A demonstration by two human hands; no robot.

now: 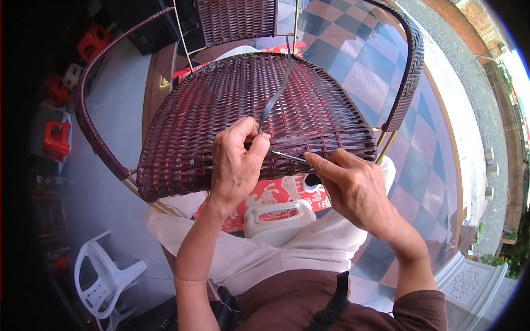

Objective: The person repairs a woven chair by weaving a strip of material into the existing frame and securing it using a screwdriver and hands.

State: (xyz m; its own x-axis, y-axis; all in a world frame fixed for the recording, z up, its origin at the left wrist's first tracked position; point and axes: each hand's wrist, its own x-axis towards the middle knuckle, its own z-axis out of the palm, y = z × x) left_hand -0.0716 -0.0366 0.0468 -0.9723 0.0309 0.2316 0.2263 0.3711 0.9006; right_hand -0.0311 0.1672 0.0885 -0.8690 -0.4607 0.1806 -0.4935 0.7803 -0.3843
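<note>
A dark red-brown woven wicker chair seat (210, 94), framed by braided arms and brass-coloured tubes, sits before me. A long grey flat strip (276, 94) runs down over the seat from near the backrest to my left hand (237, 163), whose thumb and forefinger pinch it near the front edge. My right hand (353, 193) is closed around the near end of a thin, pale length (288, 155), a strip or slim tool, lying across the weave toward my left fingers; I cannot tell which.
Below the seat are a red patterned cloth (270, 190) and a white plastic container (279, 226) between my legs. A white plastic chair (105, 276) stands lower left, red stools (55, 140) at left. Checkered tiles (419, 160) extend right toward a pale carved railing (464, 281).
</note>
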